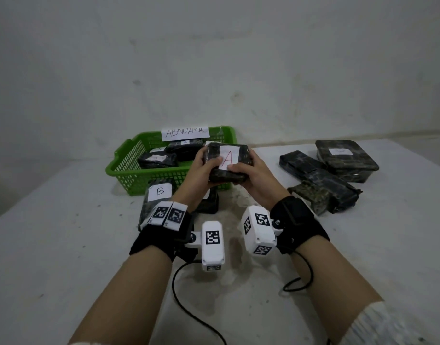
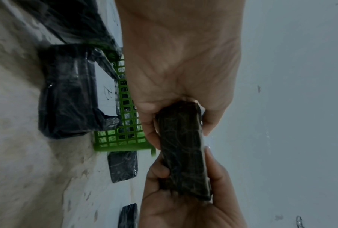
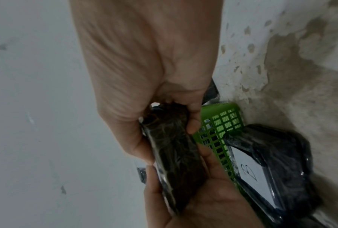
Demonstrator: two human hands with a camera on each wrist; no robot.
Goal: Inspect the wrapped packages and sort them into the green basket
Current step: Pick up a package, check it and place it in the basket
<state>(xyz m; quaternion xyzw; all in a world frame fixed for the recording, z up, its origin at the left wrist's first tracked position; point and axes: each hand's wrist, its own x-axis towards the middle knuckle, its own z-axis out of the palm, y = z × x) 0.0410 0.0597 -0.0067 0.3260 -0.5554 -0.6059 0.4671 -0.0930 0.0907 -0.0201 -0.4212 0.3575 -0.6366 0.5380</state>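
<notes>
Both hands hold one dark wrapped package (image 1: pixel 228 162) with a white label bearing a red "A", lifted in front of the green basket (image 1: pixel 129 170). My left hand (image 1: pixel 201 168) grips its left end, thumb on top. My right hand (image 1: pixel 249 173) grips the right end, thumb on the label. In the left wrist view the package (image 2: pixel 183 154) shows edge-on between both hands; the right wrist view shows the same package (image 3: pixel 174 154). The basket carries an "ABNORMAL" sign (image 1: pixel 185 132) and holds several wrapped packages (image 1: pixel 159 159).
A package labelled "B" (image 1: pixel 156 197) lies on the table against the basket's front, another dark package (image 1: pixel 210 202) beside it under my hands. Several more wrapped packages (image 1: pixel 338 170) are piled at the right. A grey wall stands close behind. Cables trail from my wrists.
</notes>
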